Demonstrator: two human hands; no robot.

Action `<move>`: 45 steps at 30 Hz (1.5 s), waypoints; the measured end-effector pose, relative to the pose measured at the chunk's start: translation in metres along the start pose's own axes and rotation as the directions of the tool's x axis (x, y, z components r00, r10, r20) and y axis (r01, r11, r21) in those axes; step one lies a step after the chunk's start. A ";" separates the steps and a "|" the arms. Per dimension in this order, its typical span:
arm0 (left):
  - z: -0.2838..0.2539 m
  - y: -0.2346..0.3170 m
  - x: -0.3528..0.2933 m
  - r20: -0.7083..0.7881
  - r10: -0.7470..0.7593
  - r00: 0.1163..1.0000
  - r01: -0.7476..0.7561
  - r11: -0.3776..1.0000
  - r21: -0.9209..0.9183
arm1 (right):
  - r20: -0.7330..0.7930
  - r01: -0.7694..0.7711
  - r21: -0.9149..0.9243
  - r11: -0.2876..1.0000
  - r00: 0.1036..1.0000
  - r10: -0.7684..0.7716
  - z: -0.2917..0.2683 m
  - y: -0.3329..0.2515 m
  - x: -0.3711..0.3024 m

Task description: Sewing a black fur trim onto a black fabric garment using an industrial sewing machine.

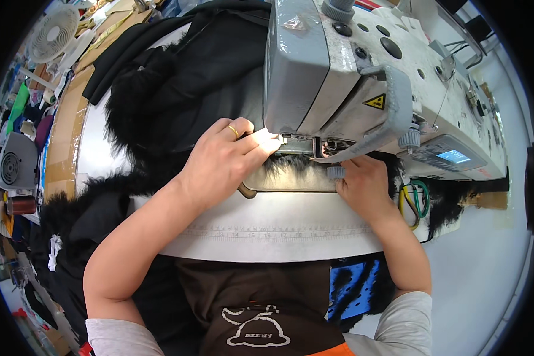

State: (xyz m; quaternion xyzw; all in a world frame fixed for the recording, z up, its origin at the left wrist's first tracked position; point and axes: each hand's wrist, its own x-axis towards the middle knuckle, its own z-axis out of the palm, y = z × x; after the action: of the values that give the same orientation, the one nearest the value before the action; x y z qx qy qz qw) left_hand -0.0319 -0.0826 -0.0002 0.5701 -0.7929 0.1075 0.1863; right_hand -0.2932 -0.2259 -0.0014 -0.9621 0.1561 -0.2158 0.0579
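A grey-white sewing machine (296, 65) stands over a metal work plate (267, 228) marked with a ruler scale. Under its head lies black fabric (234, 89) with long fur along its edge. My left hand (222, 157), wearing a gold ring, pinches the fabric edge just left of the needle area, with thumb and fingers pressed together. On the other side, my right hand (368, 184) is curled over the black fur fabric, close to a grey knob (336, 172). The machine's guard and that knob hide part of its fingertips. Loose fur shows in front of the presser foot (329, 148).
Scissors with green and yellow handles (418, 202) lie right of my right hand. A lit control panel (454, 156) is on the machine. More black fur fabric (71, 225) hangs at the left. A white fan (53, 34) stands far left, beside a cardboard-covered edge (68, 139).
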 end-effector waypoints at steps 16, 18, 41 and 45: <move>0.007 0.001 -0.005 0.011 -0.055 0.998 0.055 0.998 0.009 | 0.046 0.150 -0.164 0.975 0.988 -0.144 0.008 0.003 0.013; 0.008 0.002 -0.005 -0.006 -0.059 0.998 0.059 0.998 -0.009 | 0.106 0.152 -0.157 0.976 0.985 -0.136 0.019 0.010 0.014; -0.001 0.001 -0.020 -0.028 -0.121 0.992 0.118 0.989 -0.092 | 0.243 0.029 0.068 0.997 0.969 -0.045 0.022 0.016 0.025; -0.004 0.005 -0.017 0.005 -0.115 0.993 0.115 0.993 -0.038 | 0.100 0.092 0.017 0.996 0.991 -0.094 0.009 0.006 0.018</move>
State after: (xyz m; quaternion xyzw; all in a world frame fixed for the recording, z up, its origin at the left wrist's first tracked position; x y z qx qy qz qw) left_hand -0.0313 -0.0645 -0.0032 0.6113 -0.7610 0.0803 0.2019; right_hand -0.2757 -0.2371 -0.0033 -0.9776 0.1066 -0.1706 0.0614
